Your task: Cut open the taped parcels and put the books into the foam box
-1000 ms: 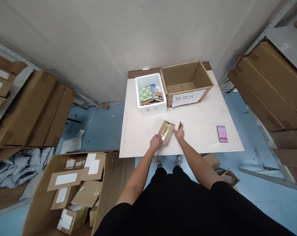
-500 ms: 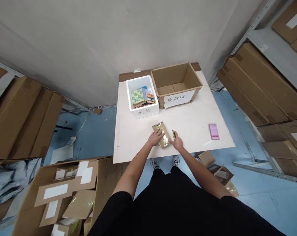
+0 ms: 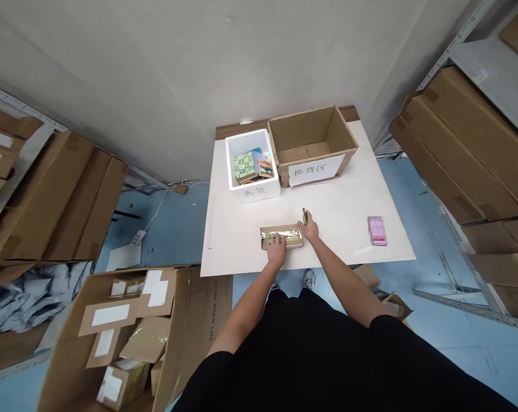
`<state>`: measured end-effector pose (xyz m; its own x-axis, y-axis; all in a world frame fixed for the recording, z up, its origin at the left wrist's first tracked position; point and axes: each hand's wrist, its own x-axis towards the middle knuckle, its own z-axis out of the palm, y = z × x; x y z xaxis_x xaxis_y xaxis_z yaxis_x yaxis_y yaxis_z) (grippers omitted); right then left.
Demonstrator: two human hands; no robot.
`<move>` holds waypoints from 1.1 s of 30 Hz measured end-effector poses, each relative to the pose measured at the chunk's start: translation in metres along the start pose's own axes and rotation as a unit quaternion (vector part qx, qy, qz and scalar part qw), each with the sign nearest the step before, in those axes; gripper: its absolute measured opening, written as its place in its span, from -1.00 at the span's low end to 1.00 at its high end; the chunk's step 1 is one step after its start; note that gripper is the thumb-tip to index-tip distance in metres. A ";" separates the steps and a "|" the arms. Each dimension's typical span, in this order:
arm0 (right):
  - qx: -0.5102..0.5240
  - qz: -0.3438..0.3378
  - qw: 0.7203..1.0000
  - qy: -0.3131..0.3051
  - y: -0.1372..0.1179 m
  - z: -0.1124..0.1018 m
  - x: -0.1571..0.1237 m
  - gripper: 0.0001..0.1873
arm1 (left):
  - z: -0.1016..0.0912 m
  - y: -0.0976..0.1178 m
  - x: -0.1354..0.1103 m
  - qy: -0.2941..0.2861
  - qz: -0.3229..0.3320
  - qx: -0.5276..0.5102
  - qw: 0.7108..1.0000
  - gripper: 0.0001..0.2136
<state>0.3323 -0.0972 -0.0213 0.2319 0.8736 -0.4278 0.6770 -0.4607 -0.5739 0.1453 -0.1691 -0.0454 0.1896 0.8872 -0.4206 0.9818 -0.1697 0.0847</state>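
Note:
A small cardboard box (image 3: pixel 293 233), wrapped in shiny clear tape, lies lengthwise across the near part of the white table (image 3: pixel 233 240). My left hand (image 3: pixel 277 250) rests on its top near the left half, fingers stretched out over the tape. At the box's right end, my right hand (image 3: pixel 309 229) is closed around a yellow and black utility knife (image 3: pixel 305 216) that points up and away from me. Whether a blade is out is too small to tell.
Behind stand a white foam box (image 3: pixel 254 191) holding books and an open carton (image 3: pixel 349 154) with a paper sign. A blurred pink item (image 3: pixel 377 230) lies at the table's right. A large carton (image 3: pixel 177 332) of parcels stands lower left; shelves with boxes flank both sides.
The small box has turned from slanted upright to lying sideways, left to right. My right hand with the knife has shifted slightly up; my left hand stays on the box.

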 end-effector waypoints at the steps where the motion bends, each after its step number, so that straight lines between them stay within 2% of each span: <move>1: 0.005 -0.009 1.000 -0.006 0.006 -0.003 -0.006 -0.27 | 0.000 -0.001 0.002 0.006 0.015 -0.010 1.000 -0.48; 6: -0.046 -0.070 0.993 -0.087 0.040 -0.014 -0.047 -0.38 | 0.003 -0.010 0.010 0.003 0.061 -0.055 0.997 -0.50; 9: -0.092 -0.082 0.987 -0.107 0.047 -0.014 -0.064 -0.38 | 0.006 -0.011 0.011 0.010 0.064 -0.066 0.996 -0.50; 17: -0.171 -0.051 0.976 -0.125 0.019 -0.024 -0.069 -0.40 | 0.006 -0.008 0.013 -0.002 0.058 -0.075 0.995 -0.50; 22: -0.211 -0.040 0.962 -0.165 0.011 -0.027 -0.076 -0.29 | 0.007 -0.005 0.014 -0.010 0.047 -0.086 0.995 -0.51; 28: -0.204 -0.029 0.962 -0.177 0.017 -0.034 -0.079 -0.25 | 0.003 -0.005 0.010 -0.002 0.048 -0.099 0.994 -0.52; 31: -0.146 0.008 0.968 -0.205 0.028 -0.041 -0.079 -0.32 | -0.001 -0.002 0.008 0.000 0.048 -0.091 0.995 -0.52; 33: -0.081 0.026 0.978 -0.190 0.038 -0.040 -0.082 -0.38 | -0.003 0.008 0.006 -0.003 0.027 -0.085 0.996 -0.52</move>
<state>0.3673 -0.1805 0.0199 0.0135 0.7141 -0.6999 0.7800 -0.4455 -0.4395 0.1542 -0.1641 -0.0442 0.2422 0.8762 -0.4167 0.9555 -0.1410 0.2590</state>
